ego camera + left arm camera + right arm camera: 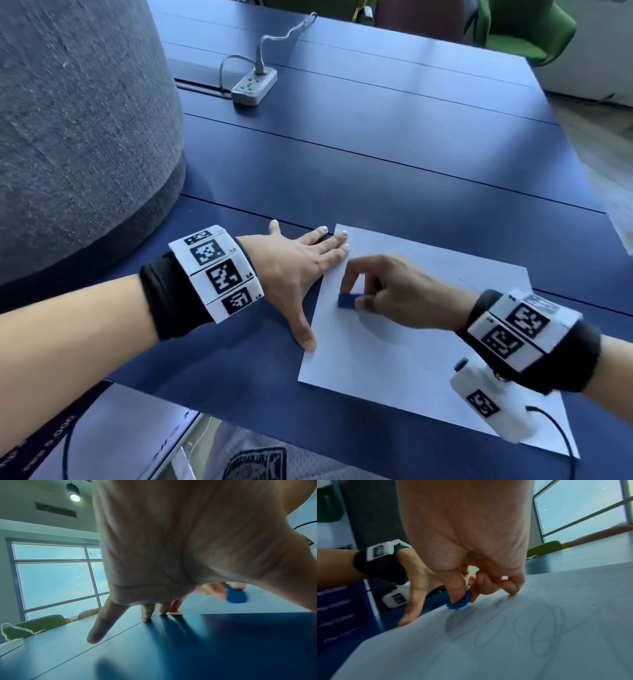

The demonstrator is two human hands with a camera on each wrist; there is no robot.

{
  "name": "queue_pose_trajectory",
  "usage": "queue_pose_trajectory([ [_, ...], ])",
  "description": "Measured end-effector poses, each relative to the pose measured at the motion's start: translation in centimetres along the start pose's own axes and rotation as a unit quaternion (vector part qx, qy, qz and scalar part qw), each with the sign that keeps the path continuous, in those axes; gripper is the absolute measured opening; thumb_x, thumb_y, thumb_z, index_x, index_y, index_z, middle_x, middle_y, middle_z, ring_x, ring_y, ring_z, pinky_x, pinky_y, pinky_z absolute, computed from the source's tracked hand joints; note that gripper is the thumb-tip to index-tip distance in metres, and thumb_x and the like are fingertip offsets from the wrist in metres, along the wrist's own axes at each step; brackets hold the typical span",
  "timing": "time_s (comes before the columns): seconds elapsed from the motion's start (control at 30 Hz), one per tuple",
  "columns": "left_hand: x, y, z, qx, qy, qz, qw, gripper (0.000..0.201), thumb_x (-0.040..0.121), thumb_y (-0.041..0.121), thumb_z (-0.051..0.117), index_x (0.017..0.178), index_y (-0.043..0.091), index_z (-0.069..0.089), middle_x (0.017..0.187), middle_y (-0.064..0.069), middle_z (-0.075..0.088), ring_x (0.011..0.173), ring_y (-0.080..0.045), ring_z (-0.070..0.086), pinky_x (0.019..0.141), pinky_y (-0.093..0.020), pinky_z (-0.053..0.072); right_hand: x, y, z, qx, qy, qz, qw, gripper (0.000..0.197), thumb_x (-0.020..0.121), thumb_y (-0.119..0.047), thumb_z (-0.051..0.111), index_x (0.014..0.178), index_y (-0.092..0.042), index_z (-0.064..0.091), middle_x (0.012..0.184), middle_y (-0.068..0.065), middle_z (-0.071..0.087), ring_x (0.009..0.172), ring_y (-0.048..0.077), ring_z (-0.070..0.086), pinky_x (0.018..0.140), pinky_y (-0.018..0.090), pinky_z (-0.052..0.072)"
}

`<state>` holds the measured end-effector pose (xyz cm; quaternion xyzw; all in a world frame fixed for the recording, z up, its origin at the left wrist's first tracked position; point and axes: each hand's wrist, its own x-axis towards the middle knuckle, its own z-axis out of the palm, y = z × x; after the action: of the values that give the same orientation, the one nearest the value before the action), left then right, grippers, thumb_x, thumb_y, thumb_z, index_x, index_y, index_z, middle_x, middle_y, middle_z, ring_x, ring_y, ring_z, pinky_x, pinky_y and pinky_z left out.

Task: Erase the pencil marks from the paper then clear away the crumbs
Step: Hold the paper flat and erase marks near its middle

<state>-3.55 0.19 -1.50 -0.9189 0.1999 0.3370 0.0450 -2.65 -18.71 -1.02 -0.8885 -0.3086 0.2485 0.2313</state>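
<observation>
Paper (428,342) is laid flat on the blue desk (376,154), near the desk's front edge, towards its right side. Blue eraser (347,301) is pinched between thumb and forefinger of the right hand (394,294), w/ its lower face pressed on the sheet close to the paper's left edge. Remaining right fingers are curled; one knuckle seems to be rested on the sheet. Left hand (294,270) is spread flat, fingers straight, nothing gripped: two fingertips are set on the paper's far-left corner, thumb is laid along the left edge, palm is on the desk.

Pencil marks (539,631) (looped scribbles) are seen in the right wrist view, spread over the sheet towards the wrist from the eraser; they are hardly visible in the head view. Most look unerased, so the task is judged early. No crumbs can be made out; too blurred to tell.

Step in hand, judged: rubbing. To be done well: short firm strokes are advised, directed away from the pinned edge so the sheet isn't buckled or torn; eraser to be kept flat; pressure from the left hand to be maintained, else the paper may slide or crease. Power strip (254,86) w/ cable is placed well apart, towards the desk's far edge.
</observation>
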Motion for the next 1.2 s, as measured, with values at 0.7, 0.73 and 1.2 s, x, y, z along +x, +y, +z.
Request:
queue_pose_trajectory([
  [0.7, -0.1, 1.1, -0.8, 0.027, -0.016, -0.021, 0.999, 0.148, 0.051, 0.076, 0.076, 0.149, 0.032, -0.025, 0.156, 0.011, -0.032, 0.144, -0.014, -0.027, 0.109, -0.072, 0.004, -1.5, 0.4, 0.7, 0.021, 0.028, 0.009, 0.999, 0.018, 0.083, -0.007, 0.062, 0.096, -0.020, 0.064, 0.061, -0.011, 0.051, 0.053, -0.007, 0.049, 0.053, 0.009, 0.037],
  [0.73, 0.0, 1.1, -0.8, 0.026, -0.015, -0.022, 0.999, 0.148, 0.051, 0.076, 0.077, 0.149, 0.032, -0.025, 0.156, 0.010, -0.032, 0.144, -0.014, -0.027, 0.110, -0.071, 0.003, -1.7, 0.4, 0.7, 0.024, 0.029, 0.009, 0.999, 0.018, 0.083, -0.007, 0.062, 0.095, -0.020, 0.064, 0.060, -0.011, 0.051, 0.053, -0.006, 0.049, 0.053, 0.009, 0.037],
  [1.2, 0.0, 1.0, -0.7, 0.012, -0.010, -0.019, 1.000, 0.149, 0.049, 0.074, 0.078, 0.149, 0.032, -0.024, 0.155, 0.012, -0.032, 0.144, -0.014, -0.027, 0.110, -0.072, 0.004, -3.8, -0.4, 1.3, 0.000, -0.093, -0.040, 0.995, 0.021, 0.080, -0.009, 0.061, 0.090, -0.027, 0.067, 0.071, -0.004, 0.057, 0.059, 0.005, 0.048, 0.055, 0.017, 0.039],
])
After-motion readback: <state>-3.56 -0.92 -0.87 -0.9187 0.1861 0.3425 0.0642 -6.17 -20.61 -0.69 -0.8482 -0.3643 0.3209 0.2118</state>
